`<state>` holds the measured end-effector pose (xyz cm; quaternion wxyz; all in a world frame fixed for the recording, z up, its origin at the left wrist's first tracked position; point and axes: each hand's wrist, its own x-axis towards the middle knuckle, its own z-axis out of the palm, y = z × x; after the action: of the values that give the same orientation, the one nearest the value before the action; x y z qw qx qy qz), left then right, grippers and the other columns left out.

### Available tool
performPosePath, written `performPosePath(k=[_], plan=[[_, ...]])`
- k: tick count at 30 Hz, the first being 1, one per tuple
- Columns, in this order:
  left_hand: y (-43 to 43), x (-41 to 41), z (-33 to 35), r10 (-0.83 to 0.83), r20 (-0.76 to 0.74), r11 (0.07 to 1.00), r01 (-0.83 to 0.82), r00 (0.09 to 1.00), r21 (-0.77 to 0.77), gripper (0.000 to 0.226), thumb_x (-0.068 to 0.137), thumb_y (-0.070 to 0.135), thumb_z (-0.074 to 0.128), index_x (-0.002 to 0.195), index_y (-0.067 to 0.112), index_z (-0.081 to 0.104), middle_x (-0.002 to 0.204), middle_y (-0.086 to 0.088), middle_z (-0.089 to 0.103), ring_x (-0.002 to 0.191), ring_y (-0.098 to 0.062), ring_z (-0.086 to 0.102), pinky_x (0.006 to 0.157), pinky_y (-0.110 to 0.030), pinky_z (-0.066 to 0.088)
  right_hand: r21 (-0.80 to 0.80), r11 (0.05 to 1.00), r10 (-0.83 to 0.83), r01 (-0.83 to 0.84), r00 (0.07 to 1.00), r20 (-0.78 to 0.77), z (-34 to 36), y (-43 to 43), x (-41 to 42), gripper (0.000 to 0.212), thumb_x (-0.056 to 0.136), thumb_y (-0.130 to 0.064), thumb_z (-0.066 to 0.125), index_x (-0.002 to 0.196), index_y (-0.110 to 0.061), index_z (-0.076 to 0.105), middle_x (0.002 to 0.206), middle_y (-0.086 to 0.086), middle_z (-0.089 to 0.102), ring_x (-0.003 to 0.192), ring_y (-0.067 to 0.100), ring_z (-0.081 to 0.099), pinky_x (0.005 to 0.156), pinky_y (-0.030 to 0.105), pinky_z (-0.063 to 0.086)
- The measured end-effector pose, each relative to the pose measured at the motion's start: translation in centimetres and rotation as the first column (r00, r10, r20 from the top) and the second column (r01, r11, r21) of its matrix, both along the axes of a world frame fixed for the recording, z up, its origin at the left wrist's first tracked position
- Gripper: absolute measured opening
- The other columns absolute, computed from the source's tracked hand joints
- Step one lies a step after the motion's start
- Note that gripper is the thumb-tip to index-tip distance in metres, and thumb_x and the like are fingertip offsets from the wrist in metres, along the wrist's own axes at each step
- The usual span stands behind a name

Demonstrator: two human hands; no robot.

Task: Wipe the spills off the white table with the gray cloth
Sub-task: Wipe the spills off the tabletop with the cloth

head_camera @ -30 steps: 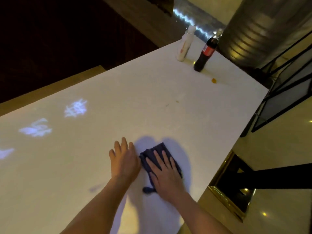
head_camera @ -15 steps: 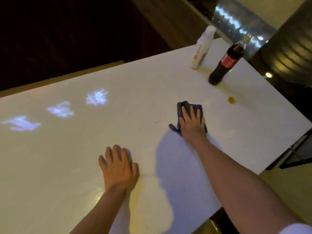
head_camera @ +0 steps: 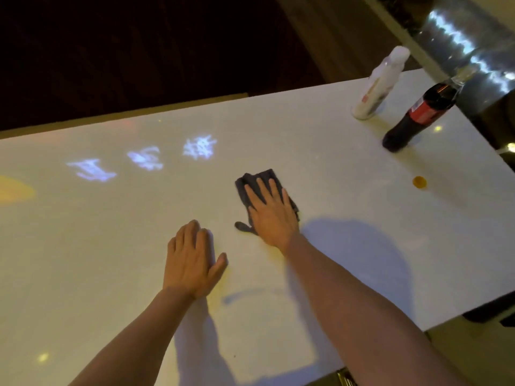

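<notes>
The gray cloth (head_camera: 250,182) lies folded on the white table (head_camera: 334,168), near its middle. My right hand (head_camera: 271,214) presses flat on the cloth with fingers spread, covering most of it. One corner of the cloth sticks out by my thumb. My left hand (head_camera: 192,260) rests flat on the bare tabletop, just left of and nearer than the cloth, holding nothing. A small orange spot (head_camera: 419,182) sits on the table to the right, below the bottles. I can make out no other spill under the dim light.
A white bottle (head_camera: 377,87) and a dark cola bottle (head_camera: 418,118) with a red label stand at the far right corner. Projected bluish light patterns (head_camera: 145,160) lie on the left part of the table. The table's right edge (head_camera: 418,327) drops to the floor.
My right hand has slid the cloth back toward me and to the left, closer to my left hand. My left hand has stayed flat in about the same spot.
</notes>
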<state>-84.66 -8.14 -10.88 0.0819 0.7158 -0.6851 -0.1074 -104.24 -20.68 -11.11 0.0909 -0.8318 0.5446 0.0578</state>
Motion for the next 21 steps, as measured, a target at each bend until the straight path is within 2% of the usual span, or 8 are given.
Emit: performPosePath(k=[4,6,9,11,13,15,18,21], plan=[[0.6,0.7,0.8,0.031,0.026,0.997,-0.033,0.999,0.07,0.058,0.085,0.053,0.043,0.124,0.01,0.048,0.145,-0.016,0.041,0.131,-0.038,0.037,0.102,-0.049,0.037,-0.033,0.867,-0.494,0.497,0.867,0.072,-0.1,-2.0,-9.8,0.059,0.102,-0.041,0.032,0.157,-0.031,0.014,0.167,0.006,0.011,0.153,0.032,0.008,0.121,0.054,0.011],[1.4,2.3,1.0,0.081,0.031,0.991,-0.084,0.996,0.108,0.062,0.087,0.053,0.037,0.13,0.01,0.045,0.151,-0.017,0.036,0.138,-0.039,0.032,0.105,-0.05,0.034,0.037,0.783,-0.622,0.621,0.781,0.057,0.1,-2.0,-11.4,0.058,0.103,-0.04,0.03,0.158,-0.031,0.011,0.167,0.008,0.008,0.153,0.034,0.002,0.121,0.056,0.006],[3.1,5.5,1.0,0.127,0.053,0.984,-0.133,0.99,0.119,0.061,0.089,0.052,0.034,0.134,0.012,0.043,0.152,-0.018,0.035,0.137,-0.041,0.033,0.106,-0.051,0.035,0.034,0.716,-0.698,0.697,0.715,0.022,-0.1,-1.6,-6.0,0.058,0.104,-0.043,0.025,0.158,-0.03,0.007,0.167,0.009,0.005,0.152,0.037,0.0,0.122,0.055,0.002],[4.3,7.8,0.9,0.141,0.084,0.979,-0.152,0.986,0.134,0.057,0.09,0.05,0.037,0.134,0.014,0.041,0.15,-0.017,0.035,0.133,-0.04,0.035,0.105,-0.05,0.036,0.029,0.799,-0.601,0.6,0.798,0.038,0.1,-0.4,1.2,0.059,0.104,-0.043,0.025,0.158,-0.028,0.008,0.167,0.01,0.005,0.152,0.038,0.001,0.122,0.055,0.004],[5.6,10.3,1.0,0.196,0.11,0.968,-0.21,0.974,0.136,0.057,0.09,0.05,0.041,0.133,0.012,0.042,0.149,-0.017,0.036,0.131,-0.04,0.037,0.104,-0.05,0.038,-0.003,0.935,-0.354,0.354,0.934,0.049,0.1,2.0,10.1,0.064,0.101,-0.047,0.026,0.158,-0.026,0.008,0.167,0.012,0.007,0.152,0.04,0.004,0.121,0.057,0.007],[6.9,12.4,1.2,0.292,0.121,0.944,-0.306,0.949,0.125,0.056,0.089,0.048,0.047,0.13,0.01,0.044,0.146,-0.018,0.04,0.128,-0.04,0.041,0.101,-0.051,0.041,0.006,0.999,-0.049,0.048,0.997,0.061,0.4,6.0,18.8,0.073,0.097,-0.054,0.035,0.158,-0.024,0.009,0.166,0.014,0.003,0.151,0.043,0.002,0.121,0.06,0.006],[9.3,16.1,1.5,0.438,0.093,0.888,-0.446,0.894,0.108,0.048,0.091,0.047,0.047,0.123,0.011,0.046,0.14,-0.016,0.044,0.123,-0.038,0.045,0.097,-0.05,0.043,0.052,0.961,0.267,-0.271,0.961,0.074,-0.2,12.3,27.2,0.082,0.094,-0.058,0.046,0.157,-0.022,0.009,0.166,0.016,0.003,0.151,0.044,0.001,0.12,0.058,0.001],[12.2,19.6,1.5,0.344,0.166,0.916,-0.369,0.924,0.158,0.062,0.092,0.05,0.037,0.138,0.009,0.043,0.147,-0.02,0.042,0.129,-0.04,0.044,0.101,-0.052,0.041,0.04,0.937,0.343,-0.346,0.936,0.075,-0.3,12.8,27.9,0.092,0.088,-0.069,0.047,0.158,-0.022,0.009,0.166,0.014,0.009,0.152,0.04,0.004,0.121,0.055,0.004]])
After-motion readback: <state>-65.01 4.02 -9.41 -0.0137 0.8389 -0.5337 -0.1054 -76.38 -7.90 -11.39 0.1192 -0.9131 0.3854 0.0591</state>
